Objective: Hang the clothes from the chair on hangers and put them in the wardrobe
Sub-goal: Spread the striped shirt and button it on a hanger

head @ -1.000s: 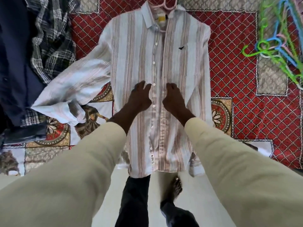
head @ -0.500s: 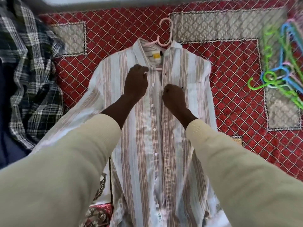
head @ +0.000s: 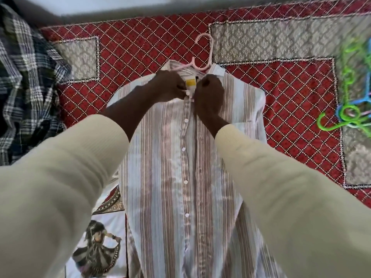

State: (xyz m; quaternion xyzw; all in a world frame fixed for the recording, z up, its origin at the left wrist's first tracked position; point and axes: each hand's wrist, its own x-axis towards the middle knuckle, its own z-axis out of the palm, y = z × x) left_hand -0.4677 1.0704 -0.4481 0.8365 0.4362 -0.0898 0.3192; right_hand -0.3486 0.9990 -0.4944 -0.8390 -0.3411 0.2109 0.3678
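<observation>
A white shirt with brown stripes lies flat, front up, on a red patterned bedspread. A pink hanger sits inside its collar, with the hook sticking out past the top. My left hand pinches the left edge of the placket just below the collar. My right hand pinches the right edge at the same spot, next to the top button and a yellow neck label. Cream sleeves cover both my forearms.
A dark plaid garment is heaped at the left on the bedspread. A pile of green, blue and pink hangers lies at the right edge. A printed figure panel shows at the lower left.
Both hands have slid up the shirt front from the middle to the collar and now pinch the placket at the top button. The view has shifted up the bed.
</observation>
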